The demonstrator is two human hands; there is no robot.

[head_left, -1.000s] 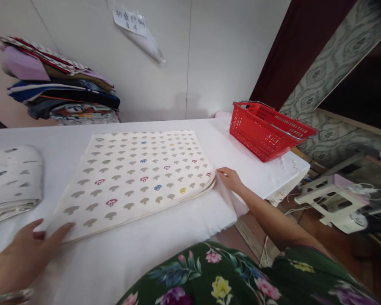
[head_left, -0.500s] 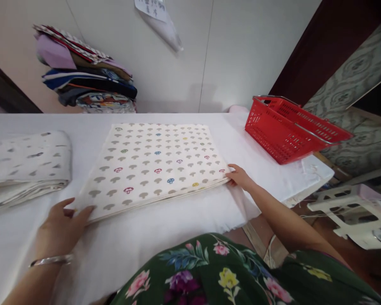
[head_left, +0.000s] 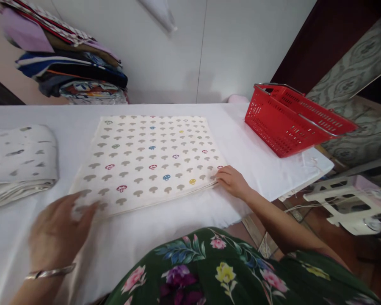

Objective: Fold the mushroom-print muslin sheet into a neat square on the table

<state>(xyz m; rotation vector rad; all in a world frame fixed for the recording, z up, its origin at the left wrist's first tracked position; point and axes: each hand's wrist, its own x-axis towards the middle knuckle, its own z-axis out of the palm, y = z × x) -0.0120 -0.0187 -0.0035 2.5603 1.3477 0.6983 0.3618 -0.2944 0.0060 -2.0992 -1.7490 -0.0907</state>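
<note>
A folded cream cloth (head_left: 158, 159) printed with grey and coloured mushrooms lies flat on the white-covered table. Over its front left corner is my left hand (head_left: 59, 228), slightly blurred, thumb and fingers apart; whether the fingertips touch the fabric I cannot tell. My right hand (head_left: 231, 182) pinches the cloth's front edge near the right corner, fingers closed on the layers. Left of this cloth lies another folded white cloth (head_left: 22, 154) with small grey prints, partly out of view.
A red plastic basket (head_left: 288, 123) with metal handles stands at the table's right end. Folded fabrics (head_left: 73, 67) are piled behind the table at the left. A white sewing machine (head_left: 352, 203) sits lower right, beyond the table edge (head_left: 300, 182).
My right hand has moved a little inward along the front edge and now pinches it. The left hand's fingers have lifted and spread from the corner. The camera view has shifted slightly.
</note>
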